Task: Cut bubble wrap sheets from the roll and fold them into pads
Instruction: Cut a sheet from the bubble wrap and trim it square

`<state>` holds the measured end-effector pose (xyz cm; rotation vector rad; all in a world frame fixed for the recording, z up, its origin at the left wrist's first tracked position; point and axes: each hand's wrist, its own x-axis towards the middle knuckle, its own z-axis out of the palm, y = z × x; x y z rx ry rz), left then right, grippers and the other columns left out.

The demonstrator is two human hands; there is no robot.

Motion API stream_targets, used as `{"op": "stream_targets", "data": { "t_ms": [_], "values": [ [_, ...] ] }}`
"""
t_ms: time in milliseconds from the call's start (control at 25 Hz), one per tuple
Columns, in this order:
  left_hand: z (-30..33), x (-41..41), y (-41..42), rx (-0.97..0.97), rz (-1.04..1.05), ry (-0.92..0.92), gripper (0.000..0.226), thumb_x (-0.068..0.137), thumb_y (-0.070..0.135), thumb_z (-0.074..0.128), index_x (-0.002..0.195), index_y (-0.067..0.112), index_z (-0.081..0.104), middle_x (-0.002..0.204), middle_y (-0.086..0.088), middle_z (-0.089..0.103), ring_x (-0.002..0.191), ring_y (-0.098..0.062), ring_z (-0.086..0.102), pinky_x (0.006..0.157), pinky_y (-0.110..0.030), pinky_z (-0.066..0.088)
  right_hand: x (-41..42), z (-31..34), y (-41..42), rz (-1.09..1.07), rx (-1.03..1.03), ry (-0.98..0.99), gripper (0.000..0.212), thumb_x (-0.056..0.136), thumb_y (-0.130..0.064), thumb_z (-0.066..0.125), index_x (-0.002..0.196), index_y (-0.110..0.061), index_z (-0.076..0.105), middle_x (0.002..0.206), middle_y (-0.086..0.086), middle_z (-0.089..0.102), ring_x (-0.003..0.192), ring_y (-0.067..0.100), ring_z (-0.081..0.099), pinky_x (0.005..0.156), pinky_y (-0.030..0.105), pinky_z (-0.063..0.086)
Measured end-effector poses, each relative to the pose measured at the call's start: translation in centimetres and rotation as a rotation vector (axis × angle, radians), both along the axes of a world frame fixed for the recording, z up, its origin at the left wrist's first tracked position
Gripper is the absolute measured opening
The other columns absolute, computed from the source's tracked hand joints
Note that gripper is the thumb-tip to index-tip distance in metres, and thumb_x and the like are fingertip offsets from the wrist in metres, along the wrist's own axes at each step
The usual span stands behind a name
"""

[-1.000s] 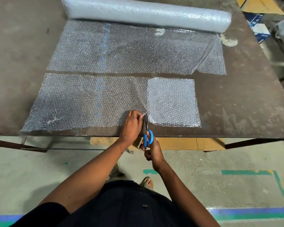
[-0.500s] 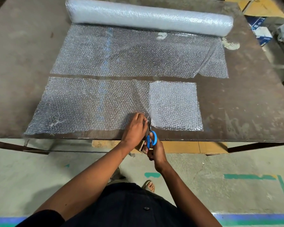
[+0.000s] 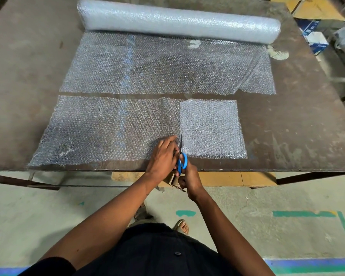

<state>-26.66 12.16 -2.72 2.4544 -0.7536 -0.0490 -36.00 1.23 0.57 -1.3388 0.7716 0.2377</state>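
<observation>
**Scissors at the near edge of the cut strip**

A long cut strip of bubble wrap (image 3: 108, 128) lies flat along the near edge of the brown table (image 3: 28, 56), clear and densely dimpled, with blue glints down its middle. Its right end is doubled over into a whiter, more opaque square pad (image 3: 211, 128). A narrow band of bare table separates the strip from the sheet (image 3: 163, 64) still joined to the roll (image 3: 177, 20), which lies across the far side; that sheet's right corner is creased.

Left hand (image 3: 162, 156) rests palm down, fingers extended, pressing the strip just left of the pad's edge. Right hand (image 3: 188, 179), at the table's near edge, grips blue-handled scissors (image 3: 182, 162); blades point away along the fold line, into the wrap.
</observation>
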Motion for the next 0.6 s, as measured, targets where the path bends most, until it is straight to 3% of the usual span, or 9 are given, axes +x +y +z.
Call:
{"op": "stream_targets", "data": {
  "t_ms": [160,320,520,600],
  "values": [
    [0.03,-0.02,-0.07,-0.002,0.016,0.025,0.029,0.097,0.010,0.066,0.125,0.010,0.061,0.153,-0.003,0.050,0.138,-0.022,0.046,0.120,-0.038,0.039,0.35,-0.29,-0.18,-0.010,-0.008,-0.002,0.047,0.107,-0.052,0.055,0.085,-0.011,0.064,0.060,0.002,0.050,0.041,0.007,0.028,0.043,0.022,0.018],
    [-0.27,-0.05,-0.03,-0.046,0.032,0.006,0.018,0.104,0.017,0.057,0.120,0.010,0.060,0.147,-0.005,0.054,0.135,-0.020,0.049,0.117,-0.038,0.043,0.29,-0.53,0.08,0.007,-0.029,-0.009,0.044,0.109,-0.045,0.055,0.080,-0.013,0.060,0.060,0.001,0.048,0.039,0.006,0.027,0.042,0.021,0.018],
    [-0.33,0.38,-0.11,-0.173,0.103,0.088,0.006,0.104,0.021,0.054,0.109,0.019,0.050,0.126,-0.005,0.065,0.116,-0.017,0.055,0.097,-0.038,0.052,0.32,-0.09,-0.34,-0.014,0.032,0.050,0.050,0.104,-0.060,0.052,0.085,-0.016,0.066,0.071,0.004,0.058,0.048,0.010,0.039,0.048,0.024,0.018],
    [-0.18,0.74,0.02,-0.257,0.130,0.144,0.012,0.103,0.023,0.052,0.105,0.026,0.041,0.124,-0.004,0.066,0.115,-0.017,0.060,0.093,-0.038,0.055,0.52,0.22,-0.31,-0.030,0.074,0.064,0.052,0.103,-0.065,0.049,0.085,-0.019,0.065,0.075,0.004,0.059,0.052,0.012,0.042,0.048,0.024,0.020]
  ]
}}
